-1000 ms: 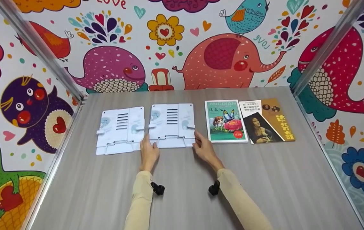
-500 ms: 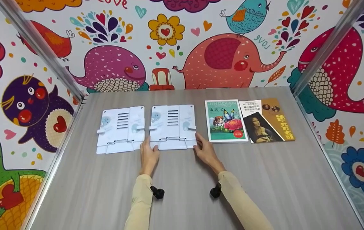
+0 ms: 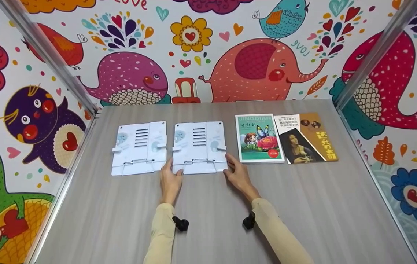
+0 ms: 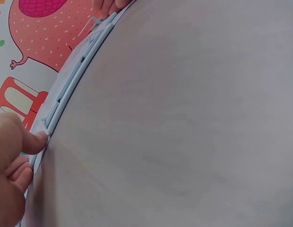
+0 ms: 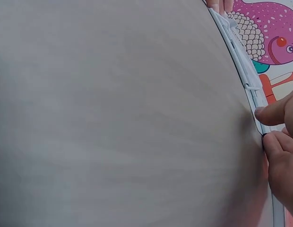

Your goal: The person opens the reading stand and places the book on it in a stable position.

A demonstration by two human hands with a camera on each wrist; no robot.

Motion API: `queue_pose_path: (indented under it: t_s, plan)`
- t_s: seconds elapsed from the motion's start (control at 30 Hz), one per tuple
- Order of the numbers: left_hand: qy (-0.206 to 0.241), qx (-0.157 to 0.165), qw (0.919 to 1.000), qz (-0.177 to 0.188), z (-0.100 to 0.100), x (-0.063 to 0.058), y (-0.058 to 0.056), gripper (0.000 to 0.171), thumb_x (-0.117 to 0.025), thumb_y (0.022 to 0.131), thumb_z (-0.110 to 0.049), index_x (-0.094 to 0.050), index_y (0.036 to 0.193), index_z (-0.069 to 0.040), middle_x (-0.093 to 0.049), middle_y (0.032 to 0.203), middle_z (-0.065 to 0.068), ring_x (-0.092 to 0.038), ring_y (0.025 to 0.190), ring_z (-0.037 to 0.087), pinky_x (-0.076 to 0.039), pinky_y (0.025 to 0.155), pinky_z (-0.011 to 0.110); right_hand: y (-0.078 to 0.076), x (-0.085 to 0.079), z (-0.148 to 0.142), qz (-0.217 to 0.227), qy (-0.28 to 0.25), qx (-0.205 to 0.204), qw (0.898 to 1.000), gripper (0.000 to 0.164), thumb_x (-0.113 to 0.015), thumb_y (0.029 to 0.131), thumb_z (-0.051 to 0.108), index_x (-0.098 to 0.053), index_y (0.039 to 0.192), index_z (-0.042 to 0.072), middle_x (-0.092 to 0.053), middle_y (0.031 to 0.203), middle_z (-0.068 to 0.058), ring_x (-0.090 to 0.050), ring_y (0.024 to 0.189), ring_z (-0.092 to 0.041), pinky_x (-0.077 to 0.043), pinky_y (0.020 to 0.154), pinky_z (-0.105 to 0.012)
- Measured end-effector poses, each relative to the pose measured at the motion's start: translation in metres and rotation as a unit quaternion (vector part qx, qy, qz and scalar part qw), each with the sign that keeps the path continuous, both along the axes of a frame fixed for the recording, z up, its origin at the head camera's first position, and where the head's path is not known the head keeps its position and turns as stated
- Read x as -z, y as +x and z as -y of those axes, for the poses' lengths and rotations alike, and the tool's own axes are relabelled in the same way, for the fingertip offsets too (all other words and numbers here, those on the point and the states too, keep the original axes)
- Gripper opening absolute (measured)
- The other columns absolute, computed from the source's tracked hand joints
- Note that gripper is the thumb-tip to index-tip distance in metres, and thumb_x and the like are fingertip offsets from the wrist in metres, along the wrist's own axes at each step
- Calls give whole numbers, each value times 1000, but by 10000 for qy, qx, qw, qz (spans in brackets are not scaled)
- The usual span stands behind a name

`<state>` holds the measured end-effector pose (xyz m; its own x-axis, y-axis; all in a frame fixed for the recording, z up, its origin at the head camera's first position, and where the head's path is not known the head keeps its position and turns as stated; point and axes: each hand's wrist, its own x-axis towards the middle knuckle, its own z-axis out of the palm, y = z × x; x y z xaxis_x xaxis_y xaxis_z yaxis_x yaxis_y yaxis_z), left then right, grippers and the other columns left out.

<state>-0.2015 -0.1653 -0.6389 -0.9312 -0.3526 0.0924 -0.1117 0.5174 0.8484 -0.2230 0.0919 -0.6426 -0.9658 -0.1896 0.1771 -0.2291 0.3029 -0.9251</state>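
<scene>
Two white book stands lie folded flat, side by side, on the table. Both hands are at the front corners of the right-hand book stand, which has slots, side clips and a wire support. My left hand grips its left corner, thumb on the front edge. On the opposite corner, my right hand pinches the edge between thumb and fingers. In the left wrist view the thumb presses the stand's front edge. The right wrist view shows the other thumb on that edge. The left-hand book stand lies just beside my left hand.
A green-covered book and a brown and white book lie to the right of the stands. Patterned walls with metal corner posts enclose the grey table at the back and sides.
The right-hand book stand has slid slightly toward me, with both hands holding its corners. The other stand and the books stay in place.
</scene>
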Motion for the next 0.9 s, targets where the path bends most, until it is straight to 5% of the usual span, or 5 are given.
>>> queue_pose_path:
  t_s: [0.33,0.9]
  plan:
    - [380,-102,9991,-145,0,0,8,58,-78,83,3,-58,137,1,-63,133,23,-62,123,38,-50,107,45,2,1,-2,-477,-216,264,9983,53,-67,81,-21,-53,132,-16,-61,131,-35,-60,122,-48,-50,104,-50]
    - [496,193,9984,-202,4,-1,29,54,-79,80,8,-60,131,5,-67,124,23,-65,115,36,-52,102,46,12,2,-16,-407,-160,215,9988,51,-71,81,-18,-58,129,-12,-64,129,-30,-64,118,-44,-53,102,-46]
